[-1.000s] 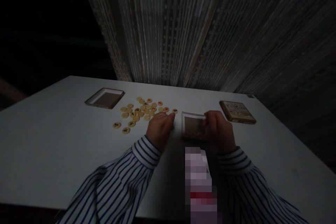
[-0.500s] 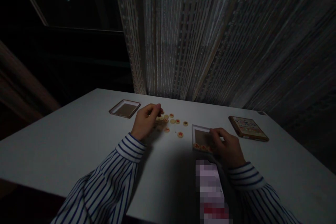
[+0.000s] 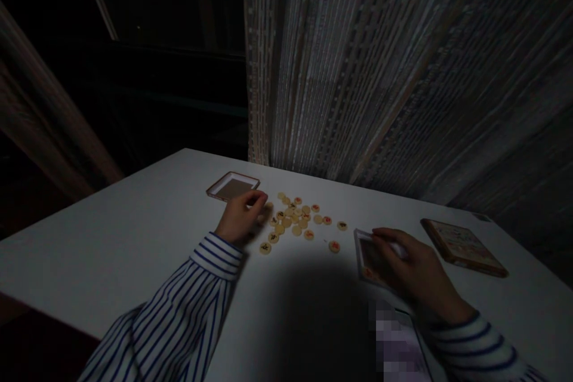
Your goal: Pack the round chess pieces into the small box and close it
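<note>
On the white table [image 3: 170,239] lies a loose pile of round wooden Chinese chess pieces [image 3: 290,215], some face up with red or black characters. My left hand [image 3: 237,218] is at the pile's left side, thumb and fingertips pressed together; whatever they hold is hidden. My right hand [image 3: 418,268] reaches over a shallow box tray [image 3: 360,253], its fingers bent together above the inside. At least one red-marked piece [image 3: 367,273] lies along the tray's near side. The rest of that row is covered by my right hand, as is anything in its fingers.
Behind my left hand stands another shallow box half [image 3: 212,192] with a brown rim. A closed flat box [image 3: 465,245] with a printed cover lies to the right. A pixelated phone-like object [image 3: 400,340] lies near me. Striped curtain [image 3: 313,71] hangs behind the table.
My left hand has drawn back left from the pile, uncovering many pieces. My right hand stays over the tray, now hiding more of its row. The whole view has shifted.
</note>
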Tool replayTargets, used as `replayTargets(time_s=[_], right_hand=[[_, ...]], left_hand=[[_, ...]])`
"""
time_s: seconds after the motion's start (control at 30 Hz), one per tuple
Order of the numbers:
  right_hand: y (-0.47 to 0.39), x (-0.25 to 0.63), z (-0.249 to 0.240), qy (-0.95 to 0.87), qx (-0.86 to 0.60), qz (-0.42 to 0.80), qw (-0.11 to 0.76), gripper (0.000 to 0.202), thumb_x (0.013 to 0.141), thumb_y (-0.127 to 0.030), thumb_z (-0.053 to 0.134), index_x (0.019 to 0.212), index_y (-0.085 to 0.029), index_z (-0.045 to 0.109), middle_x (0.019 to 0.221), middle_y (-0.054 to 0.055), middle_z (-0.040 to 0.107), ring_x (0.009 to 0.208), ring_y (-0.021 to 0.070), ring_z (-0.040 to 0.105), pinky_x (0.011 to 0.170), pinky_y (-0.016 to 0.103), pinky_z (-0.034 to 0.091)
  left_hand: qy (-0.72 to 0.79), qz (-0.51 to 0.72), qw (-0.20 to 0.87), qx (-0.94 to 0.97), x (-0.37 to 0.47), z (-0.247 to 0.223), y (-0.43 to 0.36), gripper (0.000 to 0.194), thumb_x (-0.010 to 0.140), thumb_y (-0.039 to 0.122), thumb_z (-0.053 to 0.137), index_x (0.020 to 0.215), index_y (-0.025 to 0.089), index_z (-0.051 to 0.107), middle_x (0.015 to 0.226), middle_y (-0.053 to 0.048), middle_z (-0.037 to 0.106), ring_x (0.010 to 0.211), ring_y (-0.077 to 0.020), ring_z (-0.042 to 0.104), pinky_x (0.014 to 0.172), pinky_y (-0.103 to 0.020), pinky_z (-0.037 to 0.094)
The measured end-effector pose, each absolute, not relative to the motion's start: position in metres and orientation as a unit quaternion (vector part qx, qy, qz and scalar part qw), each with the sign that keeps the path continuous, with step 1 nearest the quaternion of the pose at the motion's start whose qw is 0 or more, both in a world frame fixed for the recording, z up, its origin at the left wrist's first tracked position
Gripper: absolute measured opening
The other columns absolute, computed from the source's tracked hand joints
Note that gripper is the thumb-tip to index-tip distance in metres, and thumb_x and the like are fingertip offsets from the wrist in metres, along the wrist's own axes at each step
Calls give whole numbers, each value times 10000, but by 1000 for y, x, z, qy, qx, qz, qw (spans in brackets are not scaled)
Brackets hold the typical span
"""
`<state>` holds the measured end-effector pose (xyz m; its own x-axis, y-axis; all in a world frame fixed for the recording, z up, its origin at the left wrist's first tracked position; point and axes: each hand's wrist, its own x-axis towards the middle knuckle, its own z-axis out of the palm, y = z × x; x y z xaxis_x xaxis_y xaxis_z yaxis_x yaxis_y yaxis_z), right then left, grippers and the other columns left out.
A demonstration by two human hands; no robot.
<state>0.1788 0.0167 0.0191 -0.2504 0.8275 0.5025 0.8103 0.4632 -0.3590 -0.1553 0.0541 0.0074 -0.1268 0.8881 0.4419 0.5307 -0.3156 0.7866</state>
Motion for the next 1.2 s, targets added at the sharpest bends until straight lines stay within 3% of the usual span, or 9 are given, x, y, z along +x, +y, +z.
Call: replayTargets(time_s=[0.27, 0.63, 0.83, 1.2], right_hand=[[36, 116, 40, -895, -409, -8, 176, 232, 843, -265, 425, 965, -173, 599, 952, 79, 655, 876, 185, 591, 772, 349, 454], [60, 60, 31, -924, -382, -26, 23, 203, 808, -212, 468, 959, -168, 596, 946, 81, 631, 905, 191, 552, 770, 312, 384], [68, 50, 23, -941, -332, -64, -14, 158, 798, -193, 468, 900, -159, 583, 942, 80, 616, 895, 199, 514, 731, 318, 357], [75, 41, 20, -946, -314, -67, -39, 158, 821, -193, 439, 871, -161, 586, 911, 79, 626, 909, 209, 510, 882, 396, 300]], left_hand=[[583, 356, 87, 725, -173, -1, 51, 243, 805, 288, 450, 889, 172, 646, 895, -78, 655, 833, -197, 600, 745, -314, 455], [554, 323, 65, 764, -165, -2, 48, 230, 819, 258, 442, 870, 159, 643, 850, -84, 650, 796, -187, 596, 733, -320, 458], [547, 311, 56, 775, -160, -4, 48, 215, 820, 230, 442, 873, 154, 636, 850, -82, 648, 807, -191, 588, 746, -323, 450], [544, 304, 54, 780, -153, -1, 45, 206, 813, 213, 441, 854, 152, 634, 828, -75, 646, 791, -184, 584, 737, -310, 443]])
